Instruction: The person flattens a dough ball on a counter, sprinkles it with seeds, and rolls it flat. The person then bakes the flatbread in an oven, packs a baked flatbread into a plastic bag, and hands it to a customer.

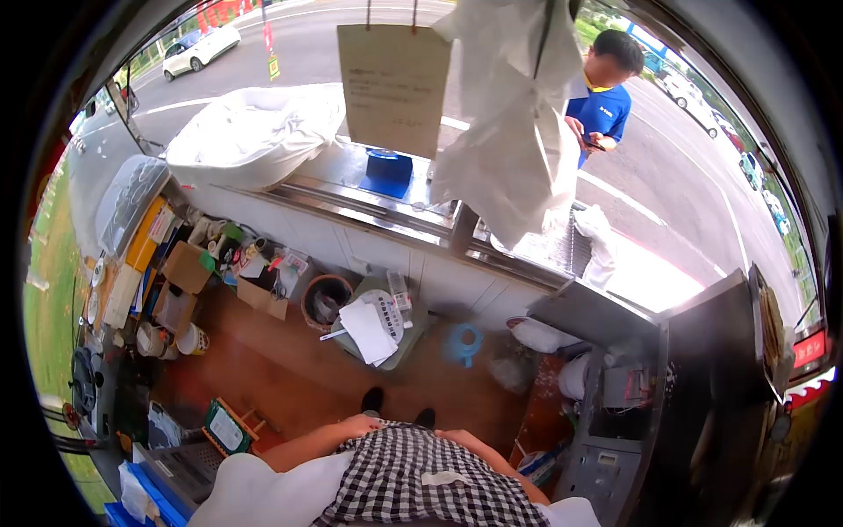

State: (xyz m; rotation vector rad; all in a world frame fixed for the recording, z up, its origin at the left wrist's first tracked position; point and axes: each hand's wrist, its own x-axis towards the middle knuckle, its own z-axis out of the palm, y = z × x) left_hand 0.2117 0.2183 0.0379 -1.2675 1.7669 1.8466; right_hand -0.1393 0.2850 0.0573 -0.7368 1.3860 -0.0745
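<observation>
My left hand [358, 426] rests at the upper left edge of a black-and-white checked apron [413, 479] that I wear. On the apron's other side, my right hand [452, 436] lies against its upper edge. The fingers of both hands are too small and partly hidden to make out, and no object shows in either. Beyond my shoes, white papers [369, 332] and a pen lie on a greenish stool [406, 335], with a clear plastic container [399, 288] at its back.
A metal counter [329, 171] runs across the front, bearing a large white-covered tub [255, 132] and a blue stand [386, 174]. White bags [509, 132] hang over it. Outside stands a person in blue [601, 110]. Cardboard boxes [187, 266] are left; a dark cabinet [702, 386] is right.
</observation>
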